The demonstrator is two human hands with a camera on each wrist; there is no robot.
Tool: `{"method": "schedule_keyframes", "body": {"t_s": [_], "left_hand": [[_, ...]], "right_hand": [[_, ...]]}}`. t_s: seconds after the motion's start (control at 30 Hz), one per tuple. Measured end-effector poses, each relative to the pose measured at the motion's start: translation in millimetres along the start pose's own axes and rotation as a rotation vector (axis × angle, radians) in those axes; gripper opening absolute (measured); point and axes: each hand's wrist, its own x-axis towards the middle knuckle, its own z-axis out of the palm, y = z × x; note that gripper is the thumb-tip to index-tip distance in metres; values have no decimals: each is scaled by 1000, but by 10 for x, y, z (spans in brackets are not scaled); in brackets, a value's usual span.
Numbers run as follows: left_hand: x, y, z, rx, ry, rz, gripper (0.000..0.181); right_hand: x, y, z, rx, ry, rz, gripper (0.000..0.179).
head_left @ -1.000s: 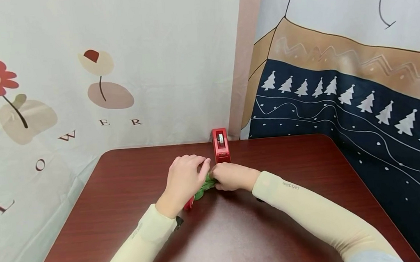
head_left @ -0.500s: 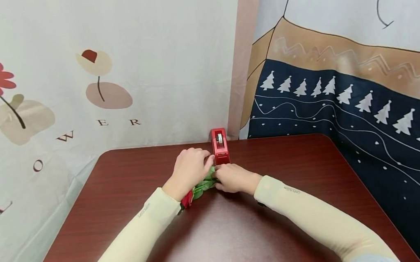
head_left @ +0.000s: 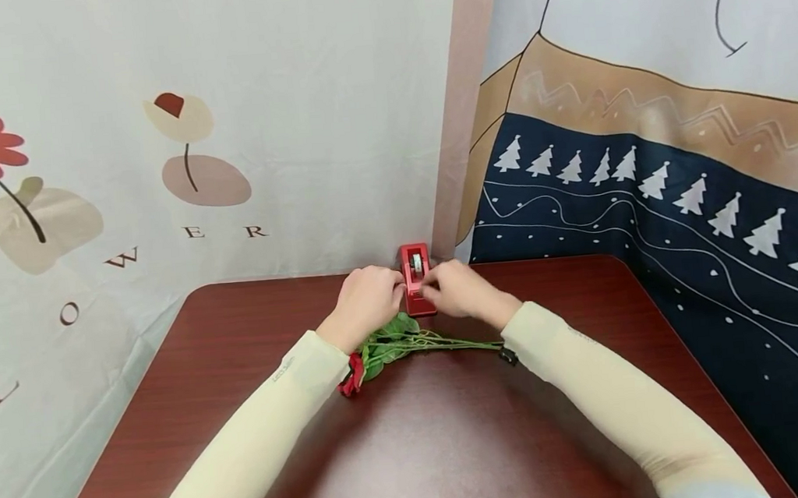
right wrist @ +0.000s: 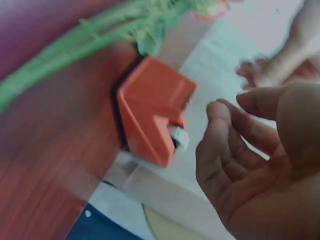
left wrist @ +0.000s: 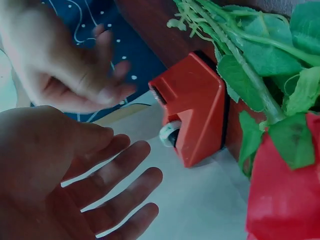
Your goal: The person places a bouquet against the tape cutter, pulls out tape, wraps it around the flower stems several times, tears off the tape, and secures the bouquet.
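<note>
A red tape dispenser (head_left: pixel 419 304) stands at the table's far edge with a small tape roll (head_left: pixel 416 263) in its top. My left hand (head_left: pixel 369 292) hovers at its left side; the left wrist view shows its fingers (left wrist: pixel 125 167) relaxed and spread, nothing between them. On the other side is my right hand (head_left: pixel 462 289), its loosely bent fingers (right wrist: pixel 215 145) beside the dispenser, thumb and forefinger tips near each other and nothing seen in them. In front of both lie artificial roses, with a red bloom (head_left: pixel 353 378), green leaves (head_left: pixel 393 337) and stems (head_left: pixel 449 343) pointing right.
The dark red-brown table (head_left: pixel 415 451) has rounded far corners. A pale printed curtain (head_left: pixel 319 130) hangs right behind its far edge, and a navy tree-patterned cloth (head_left: pixel 653 260) hangs to the right. My left forearm overlaps the bloom in the head view.
My right hand has let go of the rose stems and moved up to the tape dispenser. My left hand has shifted slightly up and right to the dispenser's other side. The stems now show.
</note>
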Motion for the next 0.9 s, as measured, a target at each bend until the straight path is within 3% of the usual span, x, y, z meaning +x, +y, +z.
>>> {"method": "schedule_keyframes", "body": {"t_s": [0.1,0.27,0.53,0.73,0.9], "left_hand": [[65,-18,50,-23,-64,-8,20],[162,-42,186,-17,-149,6,18],[226,-31,370,-4,-203,-27,16],[267,-16,390,-37,-210,-18,14],[300,-39,408,-74,-212,-47,15]], "right_hand": [[118,97,-80,50,16,118,27],[257,223,-67,112,-63,280,28],[401,268,85,156,-162,369,30],[446,261,127,184,-156,423,33],[453,274,131,301,-138,460,41]]}}
